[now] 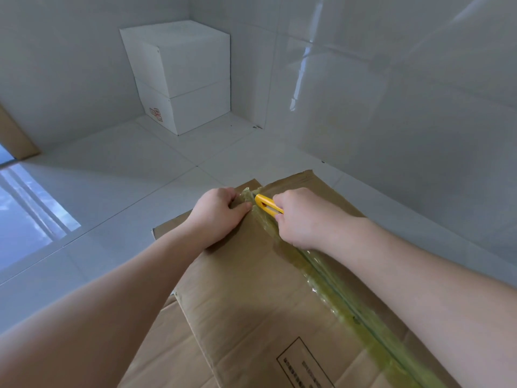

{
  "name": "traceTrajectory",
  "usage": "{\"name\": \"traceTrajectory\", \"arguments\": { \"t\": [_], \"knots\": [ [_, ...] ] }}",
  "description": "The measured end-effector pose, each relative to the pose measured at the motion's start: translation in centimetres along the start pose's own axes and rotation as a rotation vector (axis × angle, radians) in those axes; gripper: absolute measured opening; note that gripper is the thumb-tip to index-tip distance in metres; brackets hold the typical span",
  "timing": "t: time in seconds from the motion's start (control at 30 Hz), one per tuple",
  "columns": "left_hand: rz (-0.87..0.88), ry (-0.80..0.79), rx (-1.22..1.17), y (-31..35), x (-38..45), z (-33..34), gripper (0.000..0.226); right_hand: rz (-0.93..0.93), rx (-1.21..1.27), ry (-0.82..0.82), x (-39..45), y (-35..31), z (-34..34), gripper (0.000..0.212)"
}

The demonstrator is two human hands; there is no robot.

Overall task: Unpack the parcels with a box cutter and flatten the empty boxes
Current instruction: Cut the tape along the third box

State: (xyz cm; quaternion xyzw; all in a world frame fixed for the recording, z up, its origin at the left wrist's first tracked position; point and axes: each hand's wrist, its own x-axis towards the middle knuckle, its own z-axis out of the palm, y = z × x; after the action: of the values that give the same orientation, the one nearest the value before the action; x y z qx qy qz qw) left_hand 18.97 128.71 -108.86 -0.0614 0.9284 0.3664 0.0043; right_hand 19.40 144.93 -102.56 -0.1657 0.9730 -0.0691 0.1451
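A large brown cardboard box (251, 289) lies in front of me, its top seam covered by a yellowish tape strip (344, 301) that runs from the far edge toward the lower right. My right hand (300, 219) grips a yellow box cutter (267, 205) whose tip sits on the tape near the box's far end. Beside the seam, my left hand (216, 217) presses on the left flap, its fingers curled over the far edge. The tape behind my right hand shows a dark line down its middle.
A stack of two white boxes (181, 77) stands in the far corner against the tiled walls. Glossy white floor tiles (126, 177) surround the brown box. A brown cardboard piece (14, 135) leans at the left edge. A printed label (305, 365) marks the box near me.
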Motion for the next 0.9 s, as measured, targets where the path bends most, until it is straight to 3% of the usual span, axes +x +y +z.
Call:
{"name": "traceTrajectory", "arguments": {
  "t": [0.27,0.43,0.9],
  "knots": [
    [-0.001,0.064,-0.017,0.0,0.1,0.0,0.024,0.020,-0.148,-0.058,-1.0,-0.4,-1.6,0.016],
    [-0.025,0.048,-0.022,-0.2,-0.1,0.3,0.026,0.027,-0.087,-0.106,-0.2,-1.2,-0.8,0.021],
    [-0.052,0.019,-0.018,0.0,0.1,0.6,0.028,0.058,-0.067,-0.106,-4.4,2.0,1.8,0.010]
  ]
}}
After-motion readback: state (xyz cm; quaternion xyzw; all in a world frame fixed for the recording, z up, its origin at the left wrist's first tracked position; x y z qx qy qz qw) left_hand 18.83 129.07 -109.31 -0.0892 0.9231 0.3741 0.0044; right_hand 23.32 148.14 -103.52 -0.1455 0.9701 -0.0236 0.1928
